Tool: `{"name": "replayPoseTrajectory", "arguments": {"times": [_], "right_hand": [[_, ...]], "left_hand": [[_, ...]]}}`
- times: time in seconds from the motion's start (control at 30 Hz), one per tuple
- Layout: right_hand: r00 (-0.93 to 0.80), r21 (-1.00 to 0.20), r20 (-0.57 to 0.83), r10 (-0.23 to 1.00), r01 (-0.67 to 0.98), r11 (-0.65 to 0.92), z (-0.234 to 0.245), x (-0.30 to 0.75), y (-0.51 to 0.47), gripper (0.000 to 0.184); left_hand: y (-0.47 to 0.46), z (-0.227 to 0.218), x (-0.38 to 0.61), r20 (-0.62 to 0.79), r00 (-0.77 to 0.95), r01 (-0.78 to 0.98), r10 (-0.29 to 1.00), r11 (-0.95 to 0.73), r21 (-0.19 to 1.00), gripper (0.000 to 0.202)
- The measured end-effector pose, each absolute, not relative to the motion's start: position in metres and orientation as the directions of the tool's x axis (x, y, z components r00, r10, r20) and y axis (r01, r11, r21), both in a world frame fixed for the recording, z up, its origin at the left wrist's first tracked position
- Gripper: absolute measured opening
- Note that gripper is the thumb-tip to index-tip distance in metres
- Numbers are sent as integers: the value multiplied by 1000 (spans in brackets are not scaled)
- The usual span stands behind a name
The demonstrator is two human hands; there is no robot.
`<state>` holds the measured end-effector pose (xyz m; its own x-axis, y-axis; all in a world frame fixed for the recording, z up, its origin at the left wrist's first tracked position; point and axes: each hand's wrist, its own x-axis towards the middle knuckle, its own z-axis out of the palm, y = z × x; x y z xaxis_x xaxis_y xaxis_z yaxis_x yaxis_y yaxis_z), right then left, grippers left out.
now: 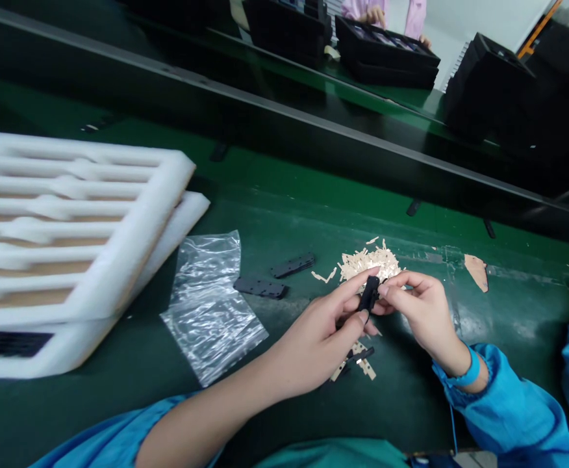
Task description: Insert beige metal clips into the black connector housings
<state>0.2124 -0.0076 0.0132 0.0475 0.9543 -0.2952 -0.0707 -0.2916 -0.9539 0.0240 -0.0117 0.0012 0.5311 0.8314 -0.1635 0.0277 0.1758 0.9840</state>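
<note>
Between its thumb and fingers my left hand (326,331) grips a small black plastic part (369,292), tilted above the green table. My right hand (423,309) is pinched at the part's right side; what its fingertips hold, if anything, is too small to make out. Behind the hands lies a heap of small cream-coloured strips (369,261). Below them, a few cream pieces with holes (366,367) rest beside a short black piece (361,355). Flat black perforated plates (261,287) lie left of the hands, with a stack of similar plates (293,265) just behind.
Clear plastic bags (211,318) lie left of the plates. White foam trays (133,260) with slots are stacked at far left. A tan scrap (477,272) lies to the right. A raised dark rail (284,114) crosses behind; beyond it are black boxes (386,52) and a person in pink.
</note>
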Motion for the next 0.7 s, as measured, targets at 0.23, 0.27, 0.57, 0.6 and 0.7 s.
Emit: {"name": "replayPoseTrajectory", "arguments": {"times": [0.23, 0.27, 0.57, 0.6, 0.7], "right_hand": [[47, -953, -299, 953, -71, -295, 11, 213, -8, 23], [46, -954, -297, 954, -68, -293, 10, 213, -8, 23], [34, -952, -303, 952, -40, -302, 10, 214, -8, 25], [29, -951, -306, 952, -49, -304, 11, 214, -8, 25], [20, -944, -323, 946, -74, -320, 12, 212, -8, 25]], "left_hand": [[-13, 0, 22, -184, 542, 68, 820, 175, 982, 62], [-13, -1, 22, -194, 543, 72, 817, 185, 980, 62], [-15, -1, 21, -213, 537, 51, 816, 220, 974, 62], [-15, -2, 21, -218, 535, 54, 816, 225, 973, 62], [-16, -3, 21, -243, 535, 66, 810, 246, 967, 63]]}}
